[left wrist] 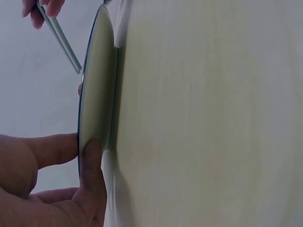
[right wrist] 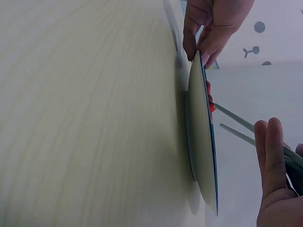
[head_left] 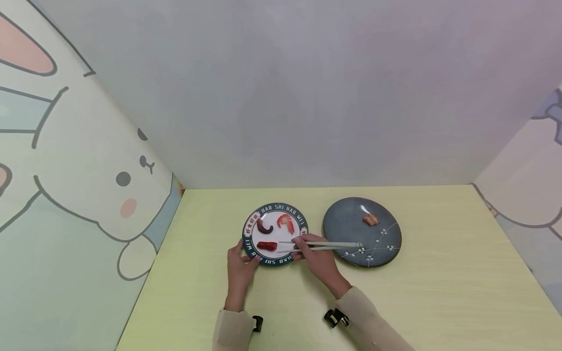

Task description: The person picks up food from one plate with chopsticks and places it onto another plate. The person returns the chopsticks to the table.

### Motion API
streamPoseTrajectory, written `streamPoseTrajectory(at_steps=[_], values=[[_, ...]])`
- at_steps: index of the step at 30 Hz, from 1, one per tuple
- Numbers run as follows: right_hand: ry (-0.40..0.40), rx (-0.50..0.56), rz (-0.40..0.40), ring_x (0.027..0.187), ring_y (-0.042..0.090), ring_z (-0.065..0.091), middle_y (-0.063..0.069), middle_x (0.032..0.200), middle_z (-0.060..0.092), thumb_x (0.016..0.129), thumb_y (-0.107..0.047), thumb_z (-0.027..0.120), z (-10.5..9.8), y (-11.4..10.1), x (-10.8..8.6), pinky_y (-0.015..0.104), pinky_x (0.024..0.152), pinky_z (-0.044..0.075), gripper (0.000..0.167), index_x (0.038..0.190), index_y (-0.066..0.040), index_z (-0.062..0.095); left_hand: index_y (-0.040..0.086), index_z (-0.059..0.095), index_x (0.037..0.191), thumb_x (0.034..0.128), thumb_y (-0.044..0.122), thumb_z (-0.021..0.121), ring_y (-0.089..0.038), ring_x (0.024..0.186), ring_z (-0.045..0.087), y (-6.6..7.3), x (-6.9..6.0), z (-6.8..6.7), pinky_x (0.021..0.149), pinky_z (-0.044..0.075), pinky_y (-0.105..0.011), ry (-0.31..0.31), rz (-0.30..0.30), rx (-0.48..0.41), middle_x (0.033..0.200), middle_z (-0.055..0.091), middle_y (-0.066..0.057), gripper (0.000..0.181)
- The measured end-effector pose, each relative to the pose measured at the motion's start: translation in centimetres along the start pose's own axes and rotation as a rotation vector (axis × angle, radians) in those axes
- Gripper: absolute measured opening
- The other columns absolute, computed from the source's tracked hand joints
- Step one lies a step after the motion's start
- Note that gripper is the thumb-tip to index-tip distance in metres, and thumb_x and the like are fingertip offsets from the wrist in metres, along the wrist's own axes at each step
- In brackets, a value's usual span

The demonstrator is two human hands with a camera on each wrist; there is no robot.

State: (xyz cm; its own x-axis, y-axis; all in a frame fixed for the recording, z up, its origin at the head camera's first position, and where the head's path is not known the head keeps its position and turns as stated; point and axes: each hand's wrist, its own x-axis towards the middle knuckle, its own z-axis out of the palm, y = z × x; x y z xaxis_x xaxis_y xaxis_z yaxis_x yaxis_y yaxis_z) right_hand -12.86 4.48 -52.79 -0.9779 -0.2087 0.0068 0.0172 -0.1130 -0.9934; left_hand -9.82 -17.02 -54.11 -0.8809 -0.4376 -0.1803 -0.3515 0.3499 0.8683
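Yellowish tabletop (head_left: 290, 307) below, my left hand (head_left: 240, 268) pinches the round plate (head_left: 278, 207). My right hand (head_left: 324, 267) grips chopsticks (head_left: 340, 244) (tips parted) beside red food (head_left: 266, 245).

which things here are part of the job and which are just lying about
Part of the job:
- left hand
- right hand
- dark-rimmed plate
- chopsticks
- red piece

Untouched, perhaps just lying about:
- curled purple piece
- orange-and-white piece
- blue-grey plate
- brown piece

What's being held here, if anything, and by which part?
Left grip: the green-rimmed plate, by its near-left rim. Right grip: the pale chopsticks, nearer their tips than their back ends.
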Motion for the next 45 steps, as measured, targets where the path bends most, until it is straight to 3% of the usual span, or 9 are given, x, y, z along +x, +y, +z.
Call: streamPoseTrajectory(at_steps=[7, 15, 19, 24, 31, 35, 45], values=[[-0.014, -0.037, -0.007, 0.077, 0.014, 0.077, 0.037, 0.1, 0.069, 0.104, -0.001, 0.063, 0.4, 0.1, 0.3, 0.031, 0.072, 0.064, 0.021, 0.111, 0.017, 0.071, -0.01, 0.04, 0.157, 0.0893, -0.007, 0.075, -0.029, 0.098, 0.065, 0.1, 0.0, 0.0, 0.072, 0.054, -0.025, -0.003, 0.005, 0.009, 0.142, 0.046, -0.026, 0.076], [-0.017, -0.06, 0.035, 0.077, 0.023, 0.079, 0.034, 0.099, 0.072, 0.105, -0.005, 0.063, 0.8, 0.5, 0.8, 0.031, 0.073, 0.064, 0.023, 0.113, 0.014, 0.073, -0.009, 0.04, 0.157, 0.0895, -0.005, 0.076, -0.029, 0.098, 0.064, 0.0, 0.0, -0.1, 0.073, 0.053, -0.027, 0.0, 0.001, 0.024, 0.143, 0.047, -0.026, 0.077], [-0.036, -0.074, 0.057, 0.076, 0.021, 0.079, 0.034, 0.099, 0.072, 0.106, -0.007, 0.062, 0.9, 0.8, 1.2, 0.03, 0.073, 0.063, 0.024, 0.113, 0.013, 0.073, -0.009, 0.04, 0.157, 0.0901, -0.005, 0.075, -0.029, 0.1, 0.064, 0.0, 0.0, -0.1, 0.074, 0.054, -0.029, 0.003, -0.004, 0.027, 0.144, 0.046, -0.026, 0.076], [-0.06, -0.112, 0.076, 0.079, 0.021, 0.079, 0.029, 0.1, 0.074, 0.106, -0.009, 0.062, 1.1, 1.2, 1.6, 0.028, 0.073, 0.063, 0.022, 0.112, 0.008, 0.075, -0.009, 0.04, 0.157, 0.0894, -0.005, 0.076, -0.03, 0.1, 0.064, 0.0, 0.0, 0.0, 0.075, 0.054, -0.031, 0.004, -0.003, 0.023, 0.144, 0.046, -0.026, 0.077], [-0.096, -0.213, 0.048, 0.08, 0.023, 0.08, 0.019, 0.096, 0.075, 0.108, -0.014, 0.06, 1.4, 1.4, 2.0, 0.027, 0.072, 0.063, 0.025, 0.111, 0.006, 0.075, -0.01, 0.04, 0.156, 0.0891, -0.006, 0.076, -0.03, 0.1, 0.065, 0.1, -0.1, -0.1, 0.072, 0.052, -0.025, 0.003, 0.013, 0.009, 0.143, 0.047, -0.027, 0.076], [-0.089, -0.236, 0.056, 0.077, 0.019, 0.079, 0.013, 0.092, 0.076, 0.108, -0.017, 0.061, 1.5, 1.3, 2.1, 0.024, 0.072, 0.062, 0.025, 0.11, 0.003, 0.076, -0.011, 0.04, 0.156, 0.0888, -0.006, 0.076, -0.03, 0.1, 0.065, 0.1, -0.1, -0.1, 0.072, 0.052, -0.026, 0.004, 0.017, 0.006, 0.143, 0.047, -0.028, 0.077], [-0.03, -0.222, 0.024, 0.074, 0.024, 0.079, 0.012, 0.084, 0.078, 0.104, -0.017, 0.068, 1.9, 1.4, 1.9, 0.023, 0.077, 0.061, 0.019, 0.102, 0.0, 0.077, -0.008, 0.04, 0.158, 0.0901, -0.005, 0.076, -0.028, 0.1, 0.064, -0.1, 0.0, 0.0, 0.074, 0.052, -0.029, 0.002, -0.008, 0.006, 0.142, 0.047, -0.025, 0.076]])
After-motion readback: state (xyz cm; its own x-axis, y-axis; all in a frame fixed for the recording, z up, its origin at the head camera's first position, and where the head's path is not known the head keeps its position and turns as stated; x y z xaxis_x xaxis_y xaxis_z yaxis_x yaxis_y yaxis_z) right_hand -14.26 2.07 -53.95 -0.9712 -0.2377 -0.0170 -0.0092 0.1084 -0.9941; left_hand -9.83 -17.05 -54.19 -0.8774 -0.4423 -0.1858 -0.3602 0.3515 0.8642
